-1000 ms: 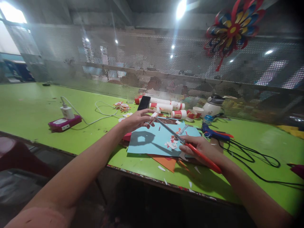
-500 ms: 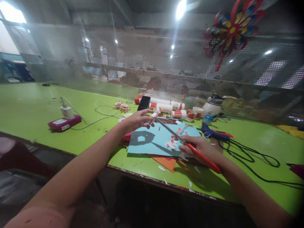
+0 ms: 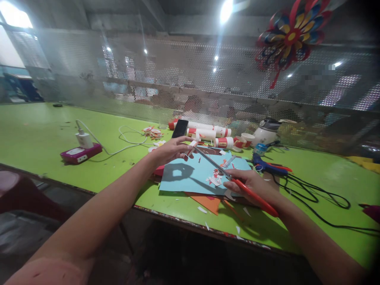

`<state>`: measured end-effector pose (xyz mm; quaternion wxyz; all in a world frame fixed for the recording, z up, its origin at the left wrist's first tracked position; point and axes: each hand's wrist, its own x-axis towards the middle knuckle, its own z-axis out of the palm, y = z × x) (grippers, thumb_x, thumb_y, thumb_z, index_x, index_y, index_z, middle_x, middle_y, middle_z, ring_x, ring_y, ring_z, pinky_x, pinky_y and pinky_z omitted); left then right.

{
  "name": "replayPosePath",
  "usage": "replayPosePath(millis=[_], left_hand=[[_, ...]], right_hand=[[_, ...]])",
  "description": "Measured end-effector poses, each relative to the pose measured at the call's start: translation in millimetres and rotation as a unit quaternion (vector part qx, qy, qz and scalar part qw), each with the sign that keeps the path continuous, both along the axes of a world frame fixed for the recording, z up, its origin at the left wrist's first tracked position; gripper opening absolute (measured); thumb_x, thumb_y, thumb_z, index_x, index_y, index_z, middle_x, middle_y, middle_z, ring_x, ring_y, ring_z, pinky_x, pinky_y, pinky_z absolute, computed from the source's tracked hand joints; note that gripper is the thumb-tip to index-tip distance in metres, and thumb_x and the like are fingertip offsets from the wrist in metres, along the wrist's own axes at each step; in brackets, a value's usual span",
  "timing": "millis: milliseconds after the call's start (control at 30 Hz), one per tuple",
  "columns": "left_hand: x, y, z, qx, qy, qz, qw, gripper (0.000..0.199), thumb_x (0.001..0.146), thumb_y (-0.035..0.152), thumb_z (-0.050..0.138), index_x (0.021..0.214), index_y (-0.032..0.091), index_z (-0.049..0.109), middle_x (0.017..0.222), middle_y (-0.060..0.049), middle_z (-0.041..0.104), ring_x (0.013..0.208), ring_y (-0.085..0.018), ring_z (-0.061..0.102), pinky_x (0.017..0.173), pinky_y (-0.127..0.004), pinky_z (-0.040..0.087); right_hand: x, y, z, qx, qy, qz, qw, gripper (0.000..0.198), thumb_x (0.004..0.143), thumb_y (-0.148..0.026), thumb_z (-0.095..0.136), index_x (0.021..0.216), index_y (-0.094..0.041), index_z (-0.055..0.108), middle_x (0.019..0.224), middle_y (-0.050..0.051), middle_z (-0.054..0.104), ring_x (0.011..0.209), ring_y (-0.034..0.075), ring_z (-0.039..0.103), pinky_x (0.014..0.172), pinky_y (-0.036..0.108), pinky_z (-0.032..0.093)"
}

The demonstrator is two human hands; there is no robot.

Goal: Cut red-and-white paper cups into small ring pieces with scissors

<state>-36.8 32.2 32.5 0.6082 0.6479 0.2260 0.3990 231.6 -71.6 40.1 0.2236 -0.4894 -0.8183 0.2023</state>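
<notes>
Between the fingertips of my left hand (image 3: 175, 150) is a small white and red piece of paper cup (image 3: 192, 145), raised over the blue sheet. My right hand (image 3: 247, 182) grips the red handles of a pair of scissors (image 3: 257, 198). The long blades point up and left, and their tips meet the edge of the cup piece. Whether the blades are parted is too fine to tell. Below, red and white paper scraps (image 3: 216, 177) lie on the light blue sheet (image 3: 181, 184), which also catches my left hand's shadow. Orange paper (image 3: 204, 201) sticks out under its front edge.
Stacked paper cups (image 3: 202, 134) and a phone (image 3: 180, 128) lie at the back. A blue glue gun (image 3: 271, 167) with a looping black cable is at right, before a white kettle-like jug (image 3: 265, 132). A purple power strip (image 3: 81, 154) with a charger sits left.
Almost nothing differs. Both hands, the scissors and the cup piece keep nearly the same positions, with only a very slight shift of the right hand and handles.
</notes>
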Motion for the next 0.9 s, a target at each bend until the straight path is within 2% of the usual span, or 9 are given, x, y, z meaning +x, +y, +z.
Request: replayPosePath(millis=[267, 700, 900], left_hand=[[0.8, 0.4, -0.3, 0.002, 0.000, 0.000, 1.000, 0.041, 0.073, 0.025, 0.071, 0.110, 0.015, 0.056, 0.088, -0.010, 0.066, 0.073, -0.018, 0.064, 0.063, -0.030, 0.046], [-2.1, 2.2, -0.7, 0.015, 0.017, -0.005, 1.000, 0.042, 0.073, 0.024, 0.072, 0.112, 0.012, 0.062, 0.093, -0.011, 0.064, 0.075, -0.018, 0.063, 0.060, -0.028, 0.043], [-4.5, 5.0, -2.1, 0.022, 0.027, -0.012, 0.999, 0.045, 0.075, 0.024, 0.071, 0.117, 0.014, 0.061, 0.098, -0.011, 0.063, 0.079, -0.018, 0.063, 0.063, -0.028, 0.044]], right_hand=[[0.0, 0.4, -1.2, 0.007, 0.009, 0.001, 1.000, 0.039, 0.080, -0.049, 0.056, 0.088, -0.015, 0.072, 0.070, 0.004, 0.060, 0.062, 0.018, 0.052, 0.056, 0.028, 0.041], [1.7, -0.3, -1.9, 0.002, -0.003, 0.008, 1.000, 0.042, 0.081, -0.050, 0.056, 0.095, -0.014, 0.072, 0.060, -0.001, 0.046, 0.054, 0.012, 0.038, 0.050, 0.024, 0.033], [3.0, 3.0, -4.0, -0.002, -0.014, -0.014, 1.000, 0.043, 0.080, -0.047, 0.056, 0.101, -0.012, 0.069, 0.071, 0.002, 0.055, 0.061, 0.014, 0.043, 0.057, 0.025, 0.037]])
